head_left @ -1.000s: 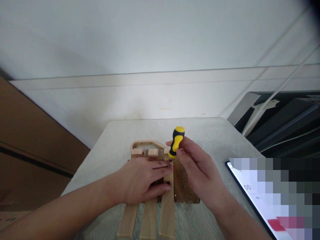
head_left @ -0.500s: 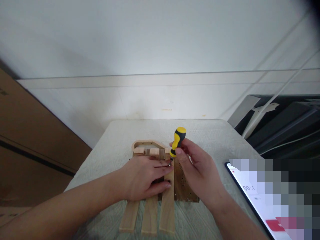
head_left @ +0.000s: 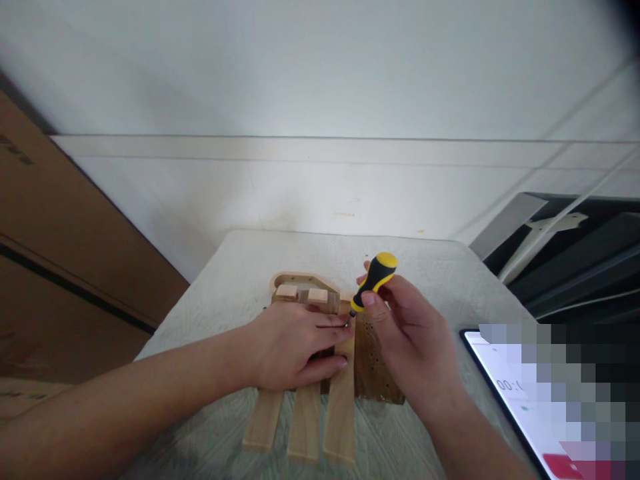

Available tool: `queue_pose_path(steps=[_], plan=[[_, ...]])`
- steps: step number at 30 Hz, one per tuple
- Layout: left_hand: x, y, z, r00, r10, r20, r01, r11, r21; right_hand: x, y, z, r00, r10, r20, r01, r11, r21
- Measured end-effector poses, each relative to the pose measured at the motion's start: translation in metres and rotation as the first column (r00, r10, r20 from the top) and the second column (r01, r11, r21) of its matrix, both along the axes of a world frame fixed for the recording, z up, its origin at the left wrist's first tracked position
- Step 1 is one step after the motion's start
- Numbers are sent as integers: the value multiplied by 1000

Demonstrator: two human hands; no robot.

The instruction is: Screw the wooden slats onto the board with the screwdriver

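Note:
A wooden assembly of three pale slats [head_left: 303, 420] fixed to a curved frame piece [head_left: 299, 283] lies on the table. My left hand [head_left: 295, 343] rests flat on the slats with fingers spread, pressing them down. My right hand [head_left: 405, 333] is closed round a short yellow-and-black screwdriver [head_left: 373, 283], tilted right, with its tip at the right-hand slat beside my left fingertips. A dark perforated wooden board [head_left: 373, 370] lies under my right hand, next to the slats.
The table has a pale textured cover [head_left: 240, 280]. A tablet or phone with a lit screen [head_left: 520, 393] lies at the right. Brown cardboard [head_left: 60, 247] leans at the left; dark panels [head_left: 580, 253] stand at the right by the white wall.
The screwdriver handle has tipped further to the right while its tip stays at the slat. My left hand holds its place on the slats. The camera has shifted slightly.

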State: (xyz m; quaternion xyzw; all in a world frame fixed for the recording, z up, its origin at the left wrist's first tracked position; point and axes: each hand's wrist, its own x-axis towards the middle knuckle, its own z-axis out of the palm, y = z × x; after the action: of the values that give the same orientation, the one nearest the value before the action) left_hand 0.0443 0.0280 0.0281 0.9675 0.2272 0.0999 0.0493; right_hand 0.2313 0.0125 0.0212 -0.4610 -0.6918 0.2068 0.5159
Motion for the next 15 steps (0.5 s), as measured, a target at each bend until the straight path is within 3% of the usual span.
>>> queue_pose_path(steps=[8,15], plan=[[0,1,-1,999,-13,39,12,1000,12,-5,1,-10,991,50,-123,-51,999,-6],[-1,0,-1,998,-8,60,6,999,33,-2,3,-11,988,61,-142,-74,993,-90]])
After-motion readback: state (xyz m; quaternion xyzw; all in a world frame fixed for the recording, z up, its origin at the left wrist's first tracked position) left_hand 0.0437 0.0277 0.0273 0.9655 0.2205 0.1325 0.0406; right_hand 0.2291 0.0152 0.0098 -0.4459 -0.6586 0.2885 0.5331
